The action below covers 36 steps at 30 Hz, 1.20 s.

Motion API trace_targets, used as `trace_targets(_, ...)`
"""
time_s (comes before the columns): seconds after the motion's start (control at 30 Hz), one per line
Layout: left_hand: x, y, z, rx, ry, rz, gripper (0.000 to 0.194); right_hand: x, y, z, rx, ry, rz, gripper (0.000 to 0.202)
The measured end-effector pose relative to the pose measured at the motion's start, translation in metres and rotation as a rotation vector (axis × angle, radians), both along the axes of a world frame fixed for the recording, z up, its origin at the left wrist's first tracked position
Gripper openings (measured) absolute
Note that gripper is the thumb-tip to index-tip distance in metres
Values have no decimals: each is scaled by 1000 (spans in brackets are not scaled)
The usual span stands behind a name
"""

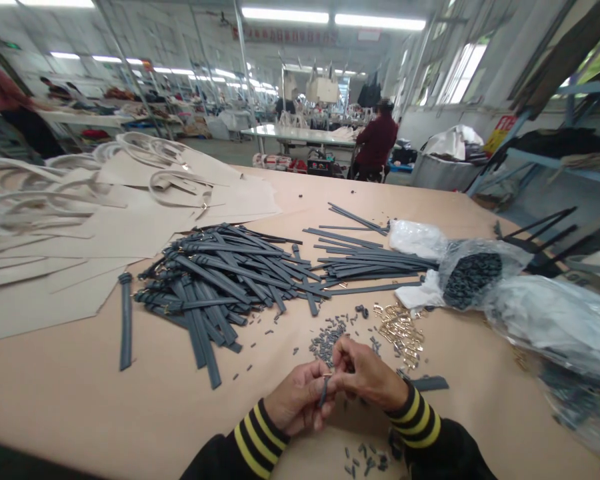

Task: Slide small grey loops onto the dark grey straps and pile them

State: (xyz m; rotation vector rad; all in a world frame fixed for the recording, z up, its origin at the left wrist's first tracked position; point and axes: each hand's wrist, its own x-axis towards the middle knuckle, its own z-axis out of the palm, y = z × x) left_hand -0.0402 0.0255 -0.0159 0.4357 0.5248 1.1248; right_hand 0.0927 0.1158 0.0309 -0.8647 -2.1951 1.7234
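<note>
My left hand (300, 398) is closed on a small dark grey strip (323, 392), which stands up between thumb and fingers. Against it, my right hand (363, 373) pinches at the strip's top, where a bit of gold metal (327, 375) shows. Small dark pieces (327, 341) lie just beyond my hands, with gold buckles (400, 331) to their right. Another strap (429, 383) lies by my right wrist. Farther off on the table (180, 413) is a big pile of grey straps (215, 280), and a second group of flat strips (365, 260) is right of it.
Beige fabric panels with handles (130, 213) cover the table's left side. Plastic bags (473, 273) stand at the right, one holding dark pieces. A single strap (125, 320) lies apart at left. A person (379, 140) sits beyond the table; another (15, 100) stands far left.
</note>
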Motion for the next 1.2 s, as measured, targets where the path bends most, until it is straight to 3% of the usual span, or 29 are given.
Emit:
trace_targets(0.2,3,2,14,-57,-15,35,27,8,2,5,-19,-82,27,15)
trace_targets(0.3,4,5,16,-64,38,49,29,18,8,5,-60,-155,135,13)
trace_targets(0.4,7,8,14,-37,173,24,28,27,13,5,-66,-174,207,16)
trace_targets(0.53,11,18,12,44,345,96,29,32,16,10,-114,-141,196,20)
trace_targets(0.73,12,29,10,90,672,175,28,33,18,8,-85,-141,98,21)
trace_targets(1.2,8,27,8,147,550,166,28,34,23,-4,-360,-41,77,25)
